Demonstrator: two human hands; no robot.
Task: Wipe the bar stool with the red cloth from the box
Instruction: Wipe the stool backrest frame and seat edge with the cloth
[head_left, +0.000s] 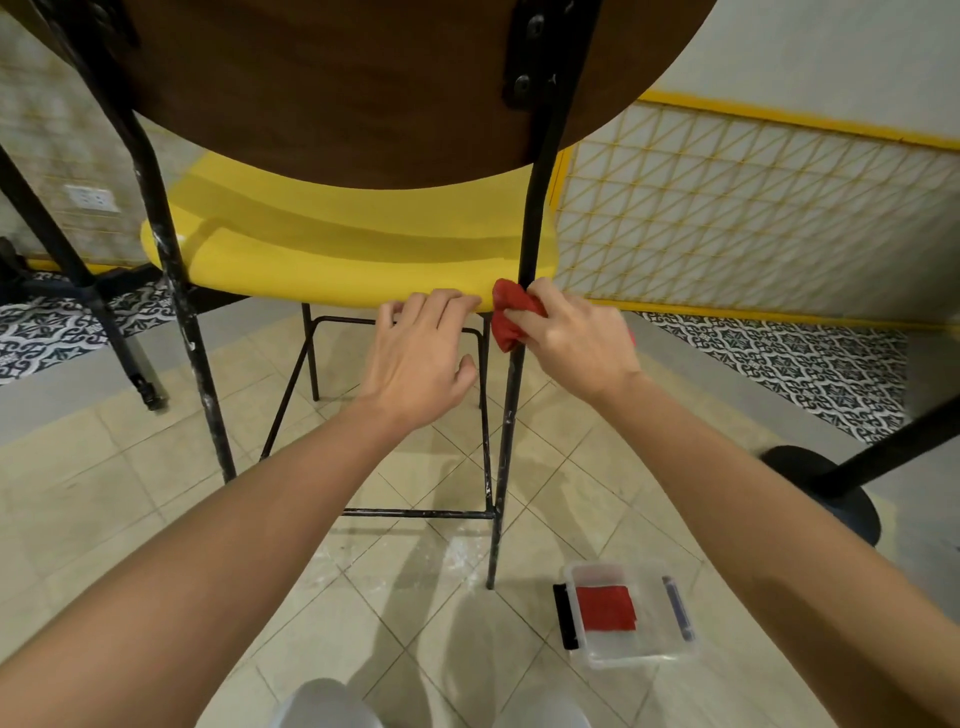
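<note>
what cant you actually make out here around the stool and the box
Head view only:
- Backrest: top cut off by the upper edge.
- Cloth: mostly hidden inside the right hand.
- Box: blue thing along its right wall too blurred to name.

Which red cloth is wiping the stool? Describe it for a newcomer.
Find the stool's yellow seat. At its near edge, beside the black leg, the right hand grips a bunched red cloth. The other red cloth lies flat in the clear floor box.
</note>
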